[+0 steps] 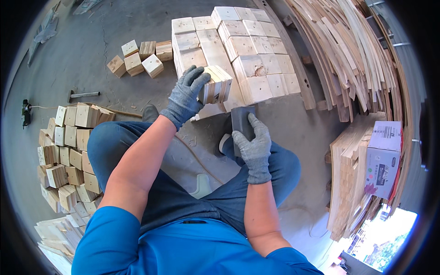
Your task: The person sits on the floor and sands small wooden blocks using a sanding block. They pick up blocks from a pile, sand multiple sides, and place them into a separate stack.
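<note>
My left hand [185,97], in a grey knit glove, grips a layered wooden block [220,83] by its left side, fingers over the top edge. That block is held in front of the near side of a large stack of similar wooden blocks [256,66]; I cannot tell whether it touches the stack. Lower and to the right, my right hand [255,145], also gloved, is closed around a flat dark grey rectangular block [242,120], tilted nearly upright above my right knee. The two held things are apart.
Several loose blocks [134,64] lie left of the stack. A pile of blocks [68,158] and a hammer [85,95] are on my left, with a dark corded tool [26,113] beyond. On my right are long wooden strips [362,55], stacked boards [346,169] and a carton [384,146].
</note>
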Tool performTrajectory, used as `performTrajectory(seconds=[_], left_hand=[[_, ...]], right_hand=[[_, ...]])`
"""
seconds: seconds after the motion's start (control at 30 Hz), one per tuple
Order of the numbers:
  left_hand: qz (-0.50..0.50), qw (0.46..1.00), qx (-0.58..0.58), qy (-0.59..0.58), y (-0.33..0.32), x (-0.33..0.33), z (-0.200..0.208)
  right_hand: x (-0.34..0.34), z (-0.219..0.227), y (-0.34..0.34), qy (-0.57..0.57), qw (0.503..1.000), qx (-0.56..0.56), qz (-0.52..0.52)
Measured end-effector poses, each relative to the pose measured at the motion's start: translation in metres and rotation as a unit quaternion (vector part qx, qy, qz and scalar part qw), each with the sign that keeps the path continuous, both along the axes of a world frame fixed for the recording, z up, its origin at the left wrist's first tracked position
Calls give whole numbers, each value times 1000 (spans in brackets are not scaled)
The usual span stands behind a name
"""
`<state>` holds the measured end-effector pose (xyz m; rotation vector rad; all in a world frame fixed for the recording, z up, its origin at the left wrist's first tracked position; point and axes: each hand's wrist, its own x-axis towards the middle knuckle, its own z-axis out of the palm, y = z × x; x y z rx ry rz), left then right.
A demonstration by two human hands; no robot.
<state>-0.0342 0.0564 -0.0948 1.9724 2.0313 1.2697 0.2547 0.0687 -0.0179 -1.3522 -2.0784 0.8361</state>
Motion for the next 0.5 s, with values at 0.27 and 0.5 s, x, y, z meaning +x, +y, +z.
performTrajectory(seconds=[0.27, 0.5], left_hand=[[-44, 996, -41, 62, -39, 8, -14], [-62, 994, -63, 62, -52, 5, -15]], right_hand=[[-2, -7, 4, -7, 1000, 3, -18], [-8, -15, 5, -38, 999, 14, -5]])
